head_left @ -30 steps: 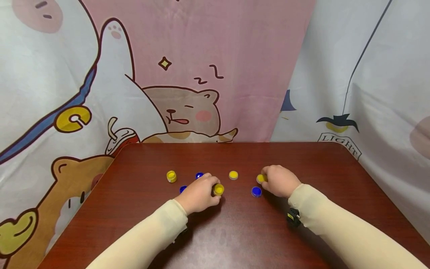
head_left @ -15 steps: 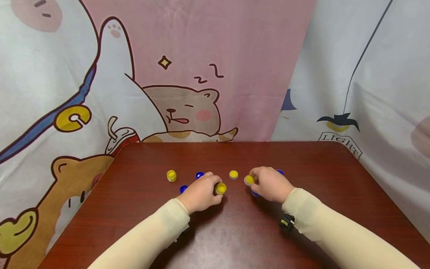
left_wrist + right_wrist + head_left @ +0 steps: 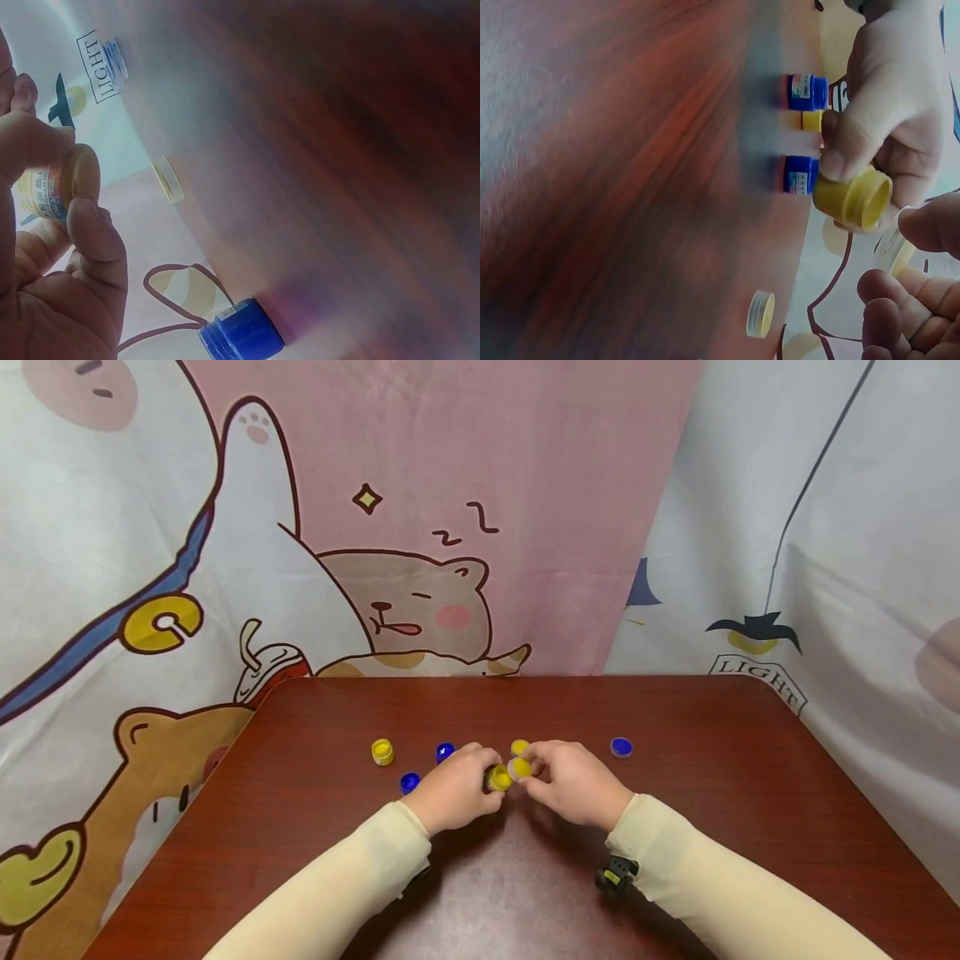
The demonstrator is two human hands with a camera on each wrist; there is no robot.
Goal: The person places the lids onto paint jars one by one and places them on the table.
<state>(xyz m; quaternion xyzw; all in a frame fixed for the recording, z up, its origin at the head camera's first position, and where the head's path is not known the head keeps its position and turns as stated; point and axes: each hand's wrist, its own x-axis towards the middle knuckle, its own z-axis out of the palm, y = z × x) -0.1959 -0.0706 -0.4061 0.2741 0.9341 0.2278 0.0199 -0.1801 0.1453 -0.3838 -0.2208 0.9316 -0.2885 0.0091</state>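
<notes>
My left hand [image 3: 454, 789] grips a small yellow paint jar [image 3: 500, 777] between thumb and fingers. In the right wrist view this jar [image 3: 832, 196] is tilted, its uncapped threaded mouth towards my right hand [image 3: 911, 319]. Pinched in the fingertips of my right hand [image 3: 577, 783] is a round yellow lid [image 3: 519, 768] with a pale rim, held close to the jar's mouth. The left wrist view shows the printed label on the held jar [image 3: 51, 191]. Just behind the held lid, another yellow lid [image 3: 518, 747] lies on the table.
Left of my hands stand a yellow jar [image 3: 382, 752] and two blue jars, one farther back [image 3: 446, 752] and one nearer [image 3: 409, 783]. A blue lid [image 3: 621, 747] lies behind my right hand on the brown table [image 3: 720, 793]. A printed curtain [image 3: 570, 527] hangs behind.
My right hand has carried the yellow lid leftward to the jar, uncovering the far blue lid and covering the nearer one. My left hand has shifted slightly right with the jar.
</notes>
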